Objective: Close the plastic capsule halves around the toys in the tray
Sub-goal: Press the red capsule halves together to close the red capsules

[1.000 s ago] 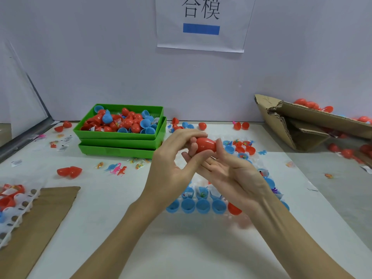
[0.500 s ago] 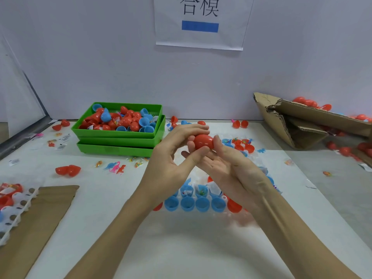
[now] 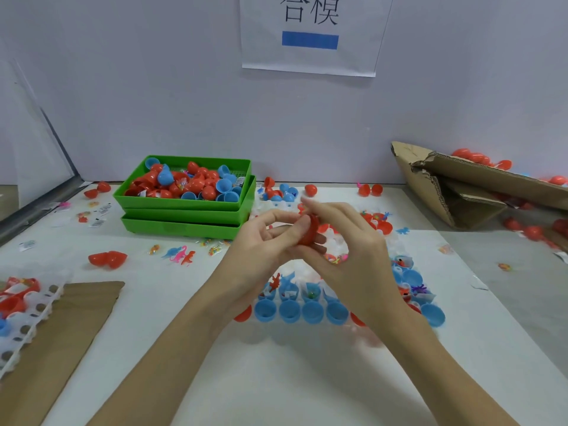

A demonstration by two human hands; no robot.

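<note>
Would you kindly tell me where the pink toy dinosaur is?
Head view: the pink toy dinosaur lies left of centre on the table, in front of the green trays.

Torn cardboard box, wall sign

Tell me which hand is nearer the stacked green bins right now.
Left. The left hand sits just right of the green bins, gripping the red capsule; the right hand holds the capsule's other side, farther away.

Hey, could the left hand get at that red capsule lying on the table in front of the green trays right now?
Probably not at once. The left hand and right hand are both gripping a red capsule between them. The way to the loose capsule on the table looks open, though.
</note>
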